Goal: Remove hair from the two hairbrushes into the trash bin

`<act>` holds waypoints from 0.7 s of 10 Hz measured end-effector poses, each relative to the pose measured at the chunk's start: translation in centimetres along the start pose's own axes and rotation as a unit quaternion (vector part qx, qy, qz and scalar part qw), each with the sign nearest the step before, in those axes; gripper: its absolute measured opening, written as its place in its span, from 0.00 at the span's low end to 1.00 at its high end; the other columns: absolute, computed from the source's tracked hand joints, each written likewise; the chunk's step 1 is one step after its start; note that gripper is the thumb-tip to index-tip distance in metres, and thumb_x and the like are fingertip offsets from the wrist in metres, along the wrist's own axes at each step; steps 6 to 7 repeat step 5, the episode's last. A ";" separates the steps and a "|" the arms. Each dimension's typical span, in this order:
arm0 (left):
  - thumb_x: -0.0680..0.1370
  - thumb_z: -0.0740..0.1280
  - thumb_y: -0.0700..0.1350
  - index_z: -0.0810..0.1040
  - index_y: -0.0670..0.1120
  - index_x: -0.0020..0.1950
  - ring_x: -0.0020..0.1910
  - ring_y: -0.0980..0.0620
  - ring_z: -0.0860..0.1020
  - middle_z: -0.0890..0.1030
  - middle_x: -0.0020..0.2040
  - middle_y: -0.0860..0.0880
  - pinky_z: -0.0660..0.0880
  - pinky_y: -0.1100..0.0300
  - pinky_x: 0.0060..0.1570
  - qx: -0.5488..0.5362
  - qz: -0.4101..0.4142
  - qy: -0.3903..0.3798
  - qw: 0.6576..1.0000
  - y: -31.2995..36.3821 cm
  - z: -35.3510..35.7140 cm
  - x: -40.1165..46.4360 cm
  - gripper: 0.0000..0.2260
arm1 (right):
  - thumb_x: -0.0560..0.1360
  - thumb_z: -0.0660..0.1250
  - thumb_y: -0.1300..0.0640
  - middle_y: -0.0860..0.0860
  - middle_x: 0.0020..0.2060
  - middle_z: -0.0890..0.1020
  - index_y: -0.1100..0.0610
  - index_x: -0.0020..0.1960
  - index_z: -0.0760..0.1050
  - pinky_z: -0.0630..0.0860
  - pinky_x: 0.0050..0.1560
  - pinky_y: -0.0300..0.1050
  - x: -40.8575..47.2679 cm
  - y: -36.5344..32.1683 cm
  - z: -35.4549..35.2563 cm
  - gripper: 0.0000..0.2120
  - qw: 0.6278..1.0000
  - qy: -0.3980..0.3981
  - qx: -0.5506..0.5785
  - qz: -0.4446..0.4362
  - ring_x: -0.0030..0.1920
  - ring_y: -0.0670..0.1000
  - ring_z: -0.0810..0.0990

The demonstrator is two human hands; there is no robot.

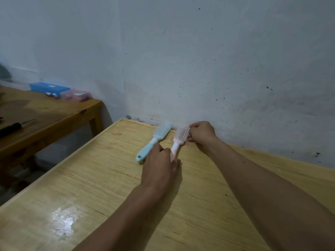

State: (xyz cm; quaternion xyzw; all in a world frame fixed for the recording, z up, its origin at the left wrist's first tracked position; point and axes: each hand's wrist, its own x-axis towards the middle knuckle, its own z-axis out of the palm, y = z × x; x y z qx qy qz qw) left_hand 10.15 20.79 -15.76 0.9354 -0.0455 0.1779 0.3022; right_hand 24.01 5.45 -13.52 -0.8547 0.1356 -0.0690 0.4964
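Two hairbrushes, a blue hairbrush and a pink hairbrush; two hands; two wooden surfaces; at ten o'clock two plastic boxes, one screwdriver

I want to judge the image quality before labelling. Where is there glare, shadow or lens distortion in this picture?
Head view: a bright glare patch lies on the near-left table; soft shadows fall beside the left hand on the pink hairbrush and under the right hand; the wide lens bends the table edges; the blue box far left looks soft; the blue hairbrush is fairly sharp.
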 end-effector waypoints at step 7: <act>0.80 0.63 0.58 0.68 0.48 0.73 0.65 0.49 0.69 0.70 0.69 0.47 0.73 0.55 0.59 0.076 0.026 0.024 0.996 0.9 -1.8 -1.0 0.25 | 0.81 0.64 0.64 0.59 0.46 0.84 0.61 0.73 0.72 0.84 0.45 0.47 -2.0 -1.2 -2.1 0.20 0.998 -0.038 0.046 0.033 0.43 0.55 0.85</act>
